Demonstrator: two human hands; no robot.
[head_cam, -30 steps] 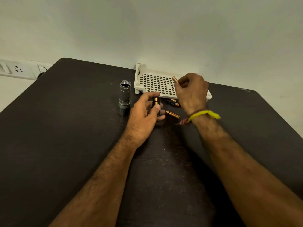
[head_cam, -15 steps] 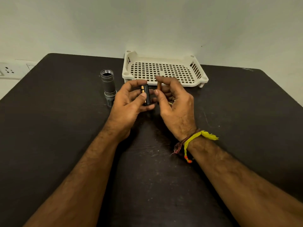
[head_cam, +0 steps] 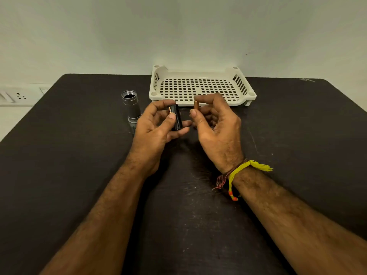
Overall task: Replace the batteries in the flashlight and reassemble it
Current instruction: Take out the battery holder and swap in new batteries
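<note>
My left hand grips a black battery holder upright between thumb and fingers; a copper battery end shows at its upper left. My right hand pinches a copper-coloured battery upright, just right of the holder and apart from it. The grey flashlight body stands on end on the dark table, threaded open mouth up, to the left of my left hand. The other loose batteries are hidden behind my hands.
A white perforated plastic tray sits at the table's back edge against the wall, just behind my hands. A wall socket is at the far left. A yellow thread band is on my right wrist.
My right hand has come back from the tray side with a battery and now holds it beside the holder. The left hand has turned the holder slightly. The view has shifted.
</note>
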